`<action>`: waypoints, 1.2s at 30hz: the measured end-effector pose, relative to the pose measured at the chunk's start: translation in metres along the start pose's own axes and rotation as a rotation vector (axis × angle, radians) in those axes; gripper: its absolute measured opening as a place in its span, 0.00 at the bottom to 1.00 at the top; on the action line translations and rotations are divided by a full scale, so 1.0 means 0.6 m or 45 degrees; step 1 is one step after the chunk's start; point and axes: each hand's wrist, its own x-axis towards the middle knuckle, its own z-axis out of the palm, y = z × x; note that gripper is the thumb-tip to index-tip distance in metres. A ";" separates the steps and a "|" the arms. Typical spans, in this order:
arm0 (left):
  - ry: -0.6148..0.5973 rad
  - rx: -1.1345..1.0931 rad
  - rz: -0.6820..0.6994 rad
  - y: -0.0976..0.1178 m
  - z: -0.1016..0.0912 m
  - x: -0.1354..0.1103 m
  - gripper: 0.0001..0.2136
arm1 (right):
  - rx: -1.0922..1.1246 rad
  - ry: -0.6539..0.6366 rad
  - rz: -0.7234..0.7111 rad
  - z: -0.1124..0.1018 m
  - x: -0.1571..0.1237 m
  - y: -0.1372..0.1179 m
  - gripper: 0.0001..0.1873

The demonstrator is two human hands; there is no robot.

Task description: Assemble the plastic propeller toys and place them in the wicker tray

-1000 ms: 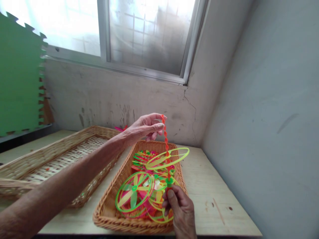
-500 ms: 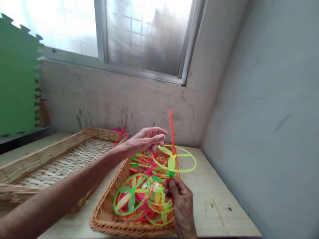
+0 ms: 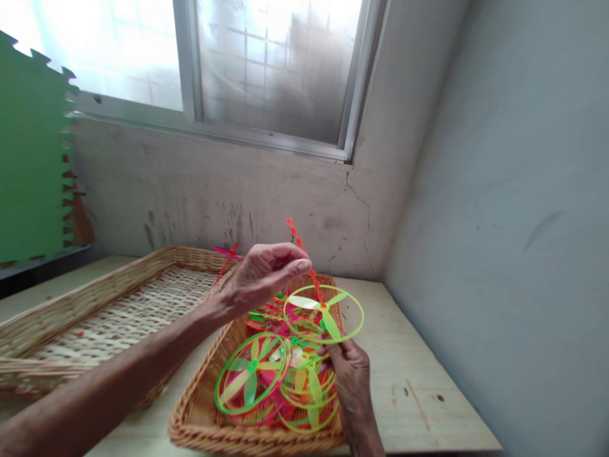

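Observation:
Over the right half of the brown wicker basket (image 3: 183, 406), I hold up a pull-string-style flying propeller toy. It has an orange-red twisted stick (image 3: 318, 287) through a yellow-green ringed propeller (image 3: 332, 322). My left hand (image 3: 273, 270) pinches the stick between thumb and index finger, part way up; its top pokes out above them. Below the propeller, my right hand (image 3: 351, 374) grips the toy's lower end, where a bit of green handle (image 3: 324, 325) shows; the ring partly covers these fingers. The stick leans to the left.
In the brown basket lie green and yellow ringed propellers (image 3: 252, 366) and several twisted sticks. A paler wicker tray (image 3: 143, 263) stands to its left, with a pink propeller on a red stick (image 3: 230, 254) at its far corner. A wooden table (image 3: 419, 381) meets walls behind and right.
My left fingers have closed onto the twisted stick, which before stood upright beside them. The stick now tilts left, and the propeller has turned and tipped.

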 end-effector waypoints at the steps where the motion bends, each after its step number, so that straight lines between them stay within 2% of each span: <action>1: -0.009 0.112 0.122 0.006 0.000 -0.002 0.11 | -0.023 -0.001 -0.006 0.000 0.001 0.000 0.17; 3: -0.047 0.343 0.409 0.019 0.002 -0.004 0.08 | -0.075 0.014 -0.025 0.002 0.002 0.000 0.17; 5: -0.148 0.578 0.679 0.028 0.004 -0.004 0.07 | -0.138 0.044 -0.058 0.004 0.003 0.002 0.16; 8: -0.385 0.924 0.878 0.033 0.012 -0.002 0.08 | -0.231 0.109 -0.140 0.005 0.004 0.005 0.12; 13: -0.624 1.178 0.791 0.015 0.026 -0.006 0.05 | -0.350 0.140 -0.278 0.004 0.004 0.011 0.11; 22: -0.825 1.248 0.614 -0.010 0.040 -0.022 0.06 | -0.521 0.086 -0.419 0.002 -0.013 0.006 0.12; 31: -0.860 1.175 0.665 -0.033 0.035 -0.046 0.07 | -0.622 -0.034 -0.336 0.011 -0.020 -0.006 0.16; 33: -0.855 1.147 0.603 -0.040 0.026 -0.052 0.08 | -0.654 -0.003 -0.346 0.012 -0.025 0.002 0.15; 36: -0.803 1.056 0.428 -0.060 -0.008 -0.056 0.08 | -0.797 0.147 -0.424 0.010 -0.042 0.031 0.24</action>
